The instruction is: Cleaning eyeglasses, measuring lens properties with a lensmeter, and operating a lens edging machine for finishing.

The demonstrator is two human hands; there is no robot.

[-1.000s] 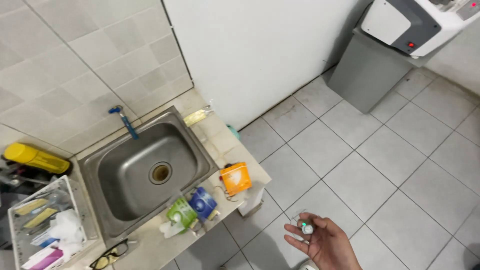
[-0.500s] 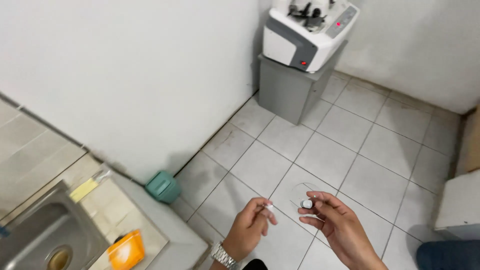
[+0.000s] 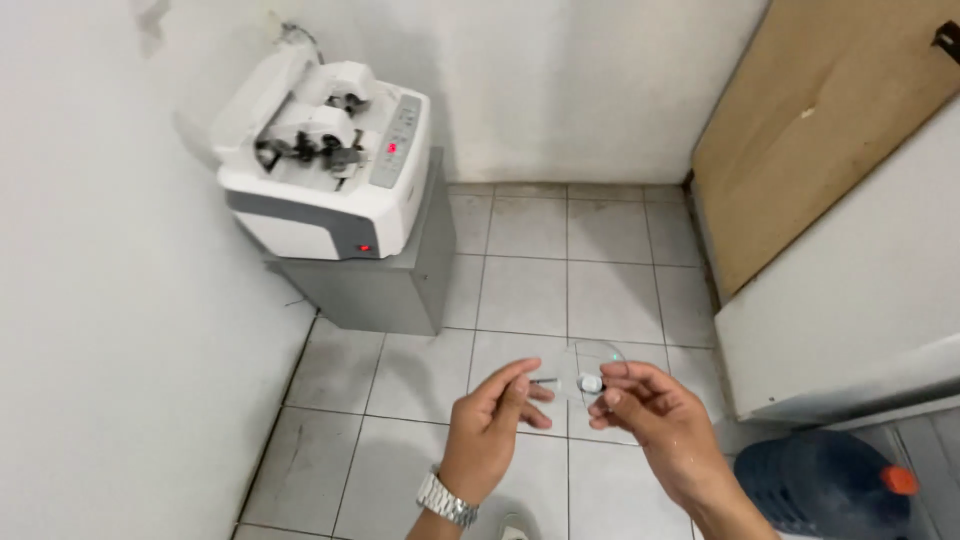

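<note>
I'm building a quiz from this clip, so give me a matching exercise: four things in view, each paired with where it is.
Things:
1. white machine
2. grey cabinet
3. blue water jug
4. clear round disc

Places:
A. bottom right corner, on the floor
B. between the left hand and right hand
C. on top of the grey cabinet
D. against the left wall, under the machine

Pairs: 1-C, 2-D, 3-A, 4-B
</note>
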